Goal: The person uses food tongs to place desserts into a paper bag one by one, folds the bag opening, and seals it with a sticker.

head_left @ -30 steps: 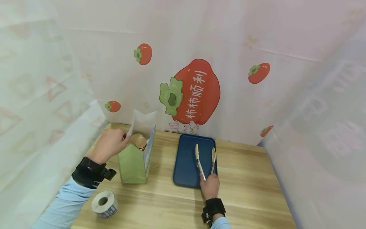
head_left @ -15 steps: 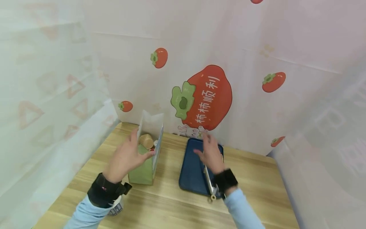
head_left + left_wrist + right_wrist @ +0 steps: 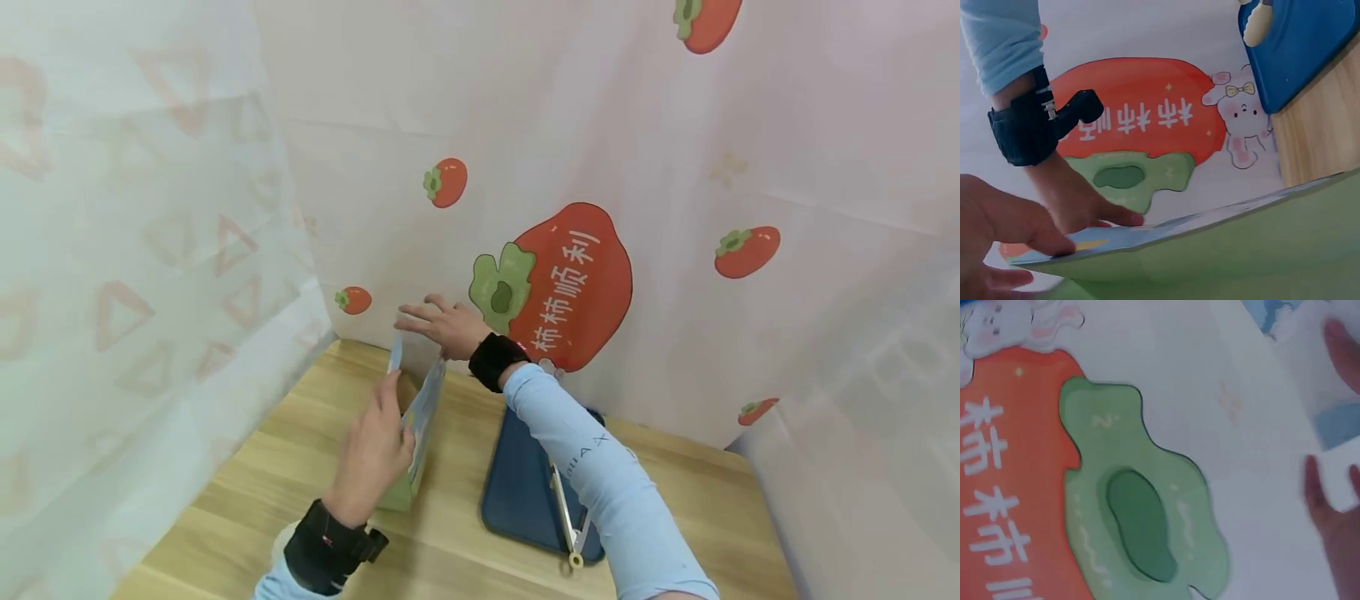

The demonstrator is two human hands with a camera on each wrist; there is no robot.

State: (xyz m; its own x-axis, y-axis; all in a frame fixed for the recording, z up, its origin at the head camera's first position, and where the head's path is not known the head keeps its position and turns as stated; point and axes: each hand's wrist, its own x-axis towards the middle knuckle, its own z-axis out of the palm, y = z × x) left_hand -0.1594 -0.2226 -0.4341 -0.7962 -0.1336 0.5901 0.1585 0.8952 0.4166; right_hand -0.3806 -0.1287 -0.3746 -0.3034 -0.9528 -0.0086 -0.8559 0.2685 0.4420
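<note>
A green paper bag with a blue-printed side stands upright at the left of the table, its top gaping. My left hand grips its near top end, thumb on one side and fingers on the other. The left wrist view shows the thumb at the bag's rim. Over the far top end, my right hand reaches across with fingers spread and straight, thumb by the bag's edge. A brown round item shows inside; the hands hide most of the contents.
Metal tongs with cream tips lie on a blue tray, partly hidden under the right forearm. A label roll peeks out behind the left wrist. The wooden table meets a curtain printed with persimmons.
My right hand let go of the tongs on the tray and moved left to the bag. My left hand released the rim, opened, then came round the near end. The bag's opening narrowed.
</note>
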